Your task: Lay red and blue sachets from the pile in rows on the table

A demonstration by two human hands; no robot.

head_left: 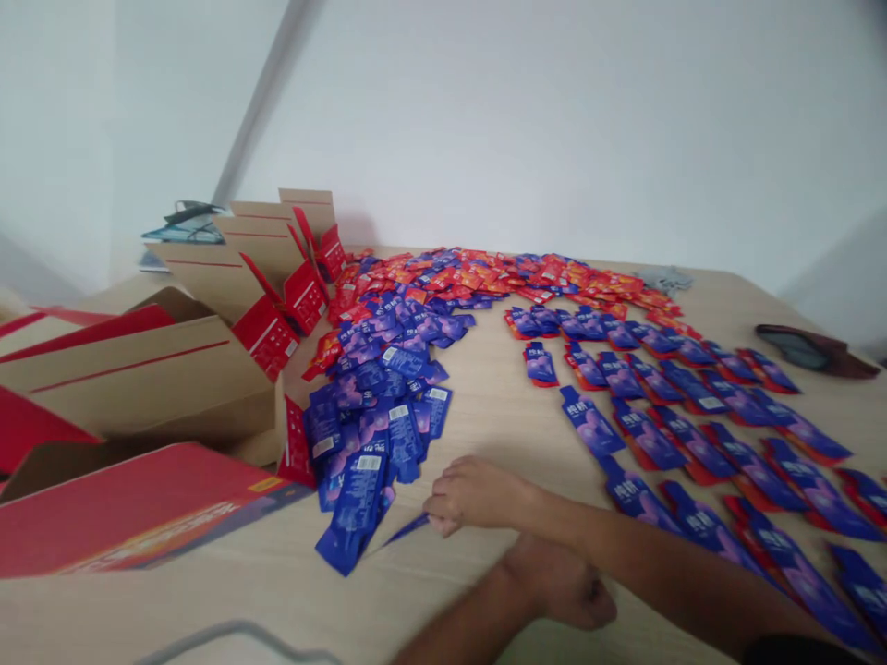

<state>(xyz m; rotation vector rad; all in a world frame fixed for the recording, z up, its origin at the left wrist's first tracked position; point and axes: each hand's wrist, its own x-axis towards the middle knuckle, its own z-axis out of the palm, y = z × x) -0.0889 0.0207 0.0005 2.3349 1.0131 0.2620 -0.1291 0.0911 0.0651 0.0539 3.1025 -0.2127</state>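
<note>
My right hand [471, 497] pinches the edge of a thin blue sachet [407, 530] beside the left heap. The sachet is seen nearly edge-on. Under my right forearm, my left hand [572, 586] crosses to the right, curled and blurred. A small dark spot shows at its fingers; what it holds, if anything, I cannot make out. Loose blue sachets [360, 489] with white barcode labels lie in an overlapping heap left of my right hand. To the right, blue sachets [627, 494] lie in slanting rows, many with a red sachet showing beneath.
A large open red carton [131, 508] stands at the left. Behind it, several smaller red boxes [305, 296] stand with raised flaps. Mixed red and blue sachets [471, 272] pile along the table's back. A dark brown case [814, 351] lies at the far right. Grey tubing [236, 630] curves at the front.
</note>
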